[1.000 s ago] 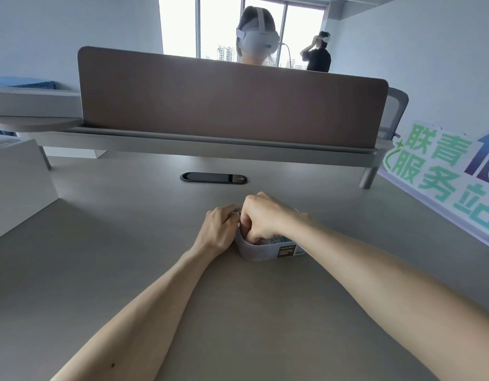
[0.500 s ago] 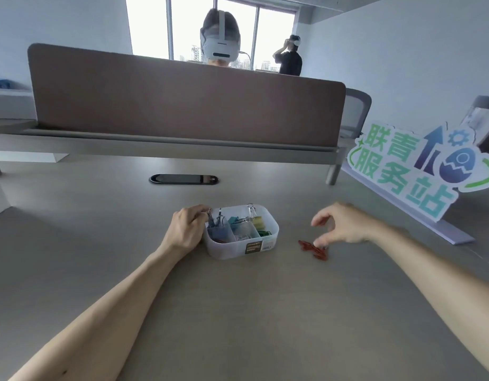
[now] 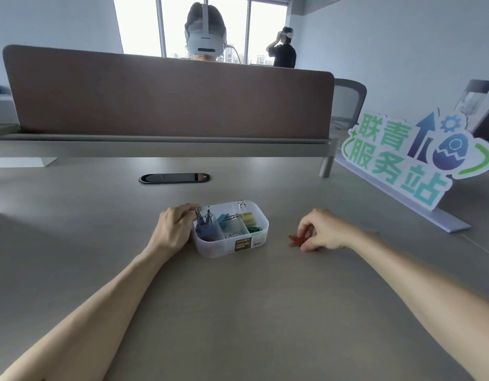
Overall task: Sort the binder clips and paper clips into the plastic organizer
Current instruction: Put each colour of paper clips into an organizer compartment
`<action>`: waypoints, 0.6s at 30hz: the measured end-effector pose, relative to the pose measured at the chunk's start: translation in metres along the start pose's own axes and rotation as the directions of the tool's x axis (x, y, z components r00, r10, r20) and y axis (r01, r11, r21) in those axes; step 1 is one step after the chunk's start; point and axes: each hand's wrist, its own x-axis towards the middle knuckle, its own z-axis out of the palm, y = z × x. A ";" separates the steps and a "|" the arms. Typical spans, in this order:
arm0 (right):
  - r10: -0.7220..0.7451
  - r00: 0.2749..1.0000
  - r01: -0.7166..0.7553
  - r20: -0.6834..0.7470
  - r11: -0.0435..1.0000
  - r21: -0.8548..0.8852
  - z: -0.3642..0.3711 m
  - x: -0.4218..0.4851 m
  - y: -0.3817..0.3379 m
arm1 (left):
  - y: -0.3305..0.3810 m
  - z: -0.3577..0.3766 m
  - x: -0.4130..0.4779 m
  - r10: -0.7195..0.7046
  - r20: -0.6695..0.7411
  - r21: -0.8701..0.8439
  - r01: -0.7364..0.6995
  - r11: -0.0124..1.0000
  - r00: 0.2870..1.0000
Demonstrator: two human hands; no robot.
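A small translucent plastic organizer (image 3: 224, 248) sits mid-desk, divided into compartments. It holds blue, teal and yellow binder clips plus white, green and red paper clips. My left hand (image 3: 174, 229) grips the organizer's left end. To its right, a small pile of red paper clips (image 3: 294, 240) lies on the desk. My right hand (image 3: 320, 229) is down on that pile, fingertips curled and pinching the clips.
A brown partition screen (image 3: 169, 97) closes off the desk's far side, with a black cable grommet (image 3: 174, 178) in front of it. A standing green-lettered sign (image 3: 402, 160) is at the right. Two people wearing headsets are behind the screen.
My right hand left the organizer, moved right and came down onto the red paper clips, fingers closing on them. My left hand stayed on the organizer's left end.
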 end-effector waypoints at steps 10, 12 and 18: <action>0.009 0.999 -0.012 -0.031 0.995 -0.094 0.004 -0.002 -0.014 | -0.001 -0.001 -0.001 0.005 -0.002 0.007 -0.005 1.000 1.000; 0.038 0.999 -0.041 -0.035 0.994 -0.102 0.000 -0.005 -0.014 | 0.000 -0.001 -0.001 0.011 -0.001 -0.002 -0.011 1.000 1.000; 0.024 0.989 -0.017 -0.143 0.999 0.051 -0.032 -0.003 -0.042 | 0.002 -0.001 -0.003 0.006 -0.001 -0.008 -0.006 1.000 1.000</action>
